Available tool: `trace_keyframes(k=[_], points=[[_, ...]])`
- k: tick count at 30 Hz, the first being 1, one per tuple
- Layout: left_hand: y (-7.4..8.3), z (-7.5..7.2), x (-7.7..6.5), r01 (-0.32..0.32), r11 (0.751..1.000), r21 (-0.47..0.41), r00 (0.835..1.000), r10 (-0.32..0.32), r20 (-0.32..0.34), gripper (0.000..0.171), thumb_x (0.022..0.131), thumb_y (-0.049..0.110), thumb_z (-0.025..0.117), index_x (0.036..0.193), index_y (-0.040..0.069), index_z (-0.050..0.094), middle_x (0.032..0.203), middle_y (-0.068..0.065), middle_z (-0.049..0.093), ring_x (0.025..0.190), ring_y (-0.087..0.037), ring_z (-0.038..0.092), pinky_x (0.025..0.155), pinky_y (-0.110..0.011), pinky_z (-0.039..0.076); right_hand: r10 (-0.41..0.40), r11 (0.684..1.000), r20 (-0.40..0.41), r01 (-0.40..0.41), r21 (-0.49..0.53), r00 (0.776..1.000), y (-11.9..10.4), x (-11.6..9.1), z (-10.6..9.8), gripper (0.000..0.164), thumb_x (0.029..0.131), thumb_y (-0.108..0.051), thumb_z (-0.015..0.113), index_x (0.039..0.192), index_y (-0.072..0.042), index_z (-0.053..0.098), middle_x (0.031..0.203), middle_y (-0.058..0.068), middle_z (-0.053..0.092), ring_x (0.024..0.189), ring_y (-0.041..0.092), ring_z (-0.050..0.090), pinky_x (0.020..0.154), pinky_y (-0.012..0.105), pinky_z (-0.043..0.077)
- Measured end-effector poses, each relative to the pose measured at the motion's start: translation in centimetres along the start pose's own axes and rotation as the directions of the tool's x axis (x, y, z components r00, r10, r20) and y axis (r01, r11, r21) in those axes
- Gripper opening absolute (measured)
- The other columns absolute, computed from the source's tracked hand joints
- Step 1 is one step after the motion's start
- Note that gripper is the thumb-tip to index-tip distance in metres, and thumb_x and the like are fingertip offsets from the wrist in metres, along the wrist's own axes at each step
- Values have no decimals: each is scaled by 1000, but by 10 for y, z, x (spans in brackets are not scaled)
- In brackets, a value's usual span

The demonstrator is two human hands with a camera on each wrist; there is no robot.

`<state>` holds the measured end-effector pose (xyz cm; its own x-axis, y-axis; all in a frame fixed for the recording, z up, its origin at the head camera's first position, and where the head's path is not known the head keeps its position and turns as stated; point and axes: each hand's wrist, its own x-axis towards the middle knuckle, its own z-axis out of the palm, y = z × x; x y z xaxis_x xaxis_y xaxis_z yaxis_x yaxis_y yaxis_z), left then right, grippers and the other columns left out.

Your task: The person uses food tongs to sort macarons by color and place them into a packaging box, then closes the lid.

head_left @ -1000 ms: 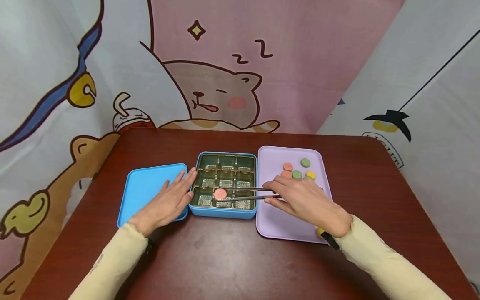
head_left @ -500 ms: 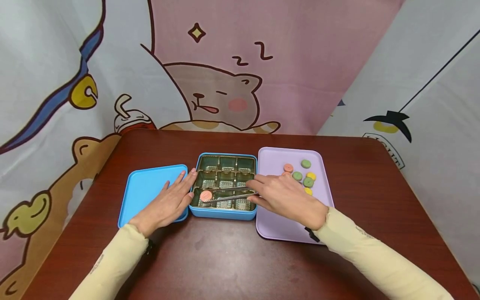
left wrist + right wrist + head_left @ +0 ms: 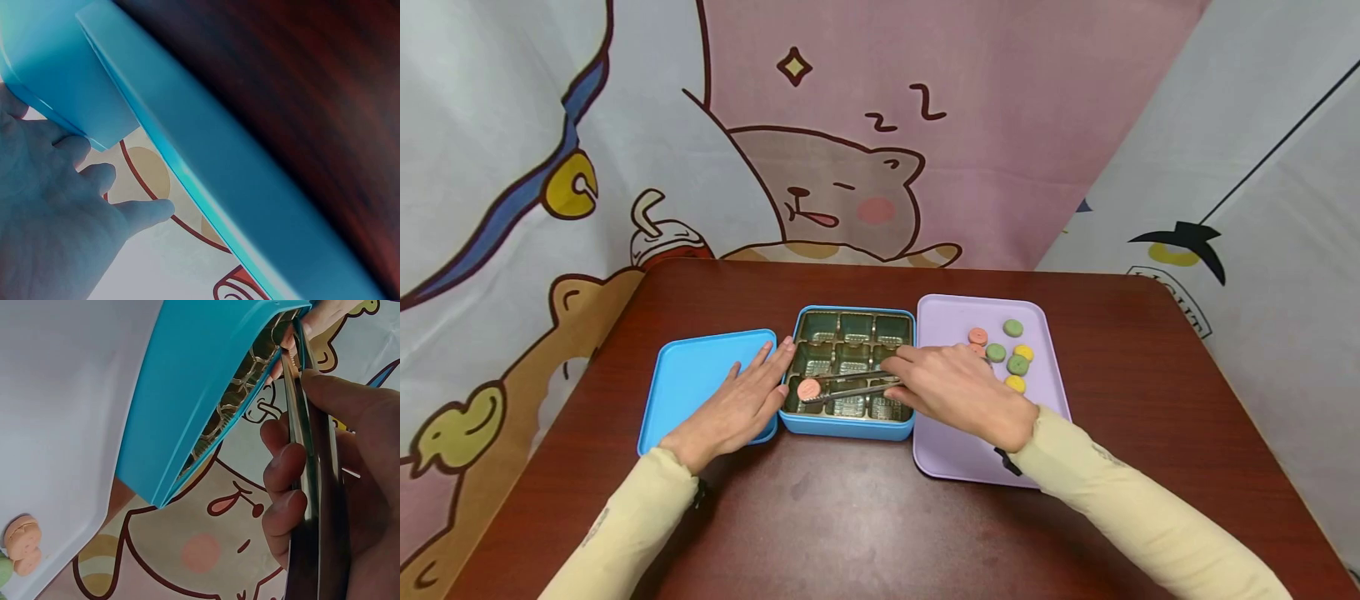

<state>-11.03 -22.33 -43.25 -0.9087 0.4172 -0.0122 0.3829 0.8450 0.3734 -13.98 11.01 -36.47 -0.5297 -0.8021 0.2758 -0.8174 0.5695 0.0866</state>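
My right hand [image 3: 961, 387] grips a pair of metal tongs [image 3: 328, 506] above the blue box [image 3: 847, 428]. Between the tong tips is a pink macaron [image 3: 808, 389], which overlaps the front-left compartment in the head view. The box has a gold divided insert [image 3: 852, 360]. My left hand [image 3: 735, 408] reaches over the blue lid [image 3: 688, 379], fingers extended, fingertips at the box's left wall. In the left wrist view those fingers lie along the box side [image 3: 69, 75].
A lilac tray [image 3: 958, 454] stands right of the box, bearing pink macarons [image 3: 977, 336], green macarons [image 3: 1012, 328] and yellow macarons [image 3: 1015, 384]. My right hand covers part of the tray. The brown table [image 3: 850, 517] extends in front, and a cartoon curtain [image 3: 1000, 150] hangs behind.
My right hand has moved left with the tongs, carrying the pink macaron from the front-middle compartment to the front-left one. The last half second brings only a slight shift. My left hand stays put.
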Motion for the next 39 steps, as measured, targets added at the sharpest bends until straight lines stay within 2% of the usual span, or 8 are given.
trace_keyframes(k=[8, 14, 18, 22, 27, 31, 35, 39], points=[[0, -1, 0, -5, 1000, -10, 1000, 5, -6, 61, 114, 34, 34, 167, 10, 15, 173, -5, 12, 158, -36, 11, 116, -74, 16, -4, 999, 30, 2, 40, 1000, -3, 4, -1, 18, 96, -34, 75, 93, -18, 68, 81, -5, 59, 66, 17, 64, 49, 38, 50], [0, 0, 2, -8, 1000, -7, 1000, 8, -1, 62, 114, 33, 36, 167, 10, 15, 173, -5, 12, 158, -36, 11, 116, -74, 16, 4, 999, 55, -7, 43, 998, -5, 6, -1, 19, 96, -35, 75, 94, -17, 69, 80, -4, 57, 66, 18, 64, 49, 38, 51], [0, 1, 2, -14, 1000, 4, 1000, 14, -10, 62, 113, 31, 39, 167, 9, 16, 173, -6, 13, 158, -36, 12, 116, -75, 17, 12, 999, 40, -13, 39, 999, -3, 2, -2, 19, 96, -35, 75, 95, -17, 69, 80, -4, 57, 67, 18, 63, 48, 37, 49], [0, 0, 2, -3, 1000, 6, 1000, 3, 1, 63, 113, 31, 39, 167, 10, 16, 173, -5, 12, 159, -35, 11, 116, -74, 17, 27, 999, 0, -27, 26, 1000, 1, -5, -2, 20, 94, -36, 76, 97, -18, 70, 79, -5, 56, 63, 14, 61, 42, 33, 40], [0, -1, 1, 4, 1000, -2, 1000, -4, 11, 63, 113, 32, 39, 167, 11, 15, 173, -3, 11, 159, -34, 9, 117, -74, 15, 36, 999, -45, -35, 23, 998, 6, -16, -7, 27, 93, -36, 79, 106, -13, 73, 79, -5, 59, 60, 10, 58, 58, 39, 38], [-1, -1, 1, 1, 1000, -7, 1000, -1, 13, 63, 113, 33, 36, 167, 11, 14, 173, -3, 10, 159, -34, 9, 117, -74, 15, 64, 997, -47, -61, 55, 997, 9, -24, -11, 30, 95, -33, 77, 112, -8, 73, 84, -2, 64, 63, 9, 58, 69, 39, 45], [-1, 0, 2, 4, 1000, -5, 1000, -4, 8, 63, 113, 31, 38, 167, 11, 14, 173, -5, 12, 159, -35, 9, 116, -74, 16, 104, 991, -36, -100, 89, 994, 12, -30, -14, 34, 97, -33, 75, 116, -6, 73, 87, -1, 65, 65, 10, 57, 62, 33, 51], [0, 1, 3, 1, 1000, -9, 1000, -1, -3, 63, 112, 30, 39, 167, 10, 16, 173, -6, 14, 158, -36, 10, 116, -75, 16, 114, 991, -38, -111, 75, 993, 13, -33, -15, 33, 96, -33, 76, 116, -7, 73, 86, -2, 65, 63, 10, 56, 52, 30, 49]])
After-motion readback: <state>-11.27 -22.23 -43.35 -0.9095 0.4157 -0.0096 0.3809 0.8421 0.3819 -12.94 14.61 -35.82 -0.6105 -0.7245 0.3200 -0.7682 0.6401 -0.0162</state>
